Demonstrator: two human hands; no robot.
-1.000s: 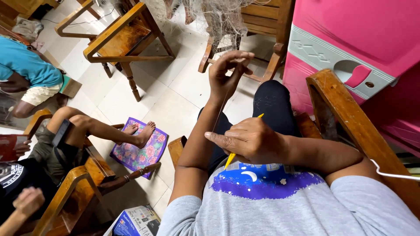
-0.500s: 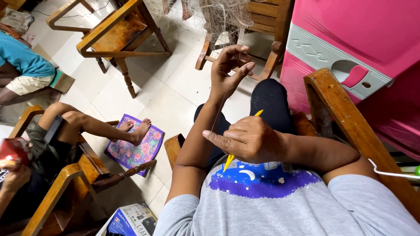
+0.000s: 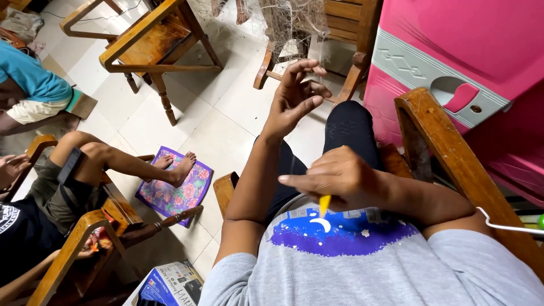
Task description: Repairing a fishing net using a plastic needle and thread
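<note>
Pinching the yellow netting needle (image 3: 324, 204) in my right hand (image 3: 340, 178), I keep it low against my chest, just above the blue print on my grey shirt (image 3: 340, 249); the fingers are closed around its upper part, so only the lower tip shows. My left hand (image 3: 294, 99) is raised ahead of my knee, fingers curled and gathered on fine twine running toward the pale fishing net (image 3: 292, 22) draped over the wooden chair (image 3: 351, 34) in front. That thread is barely visible, so I judge it could slip off my fingertips or snag on the chair arm. Beside me stand a pink plastic cabinet (image 3: 470, 51) and, further left, a person's foot (image 3: 184, 166) on a floral mat (image 3: 170, 195).
</note>
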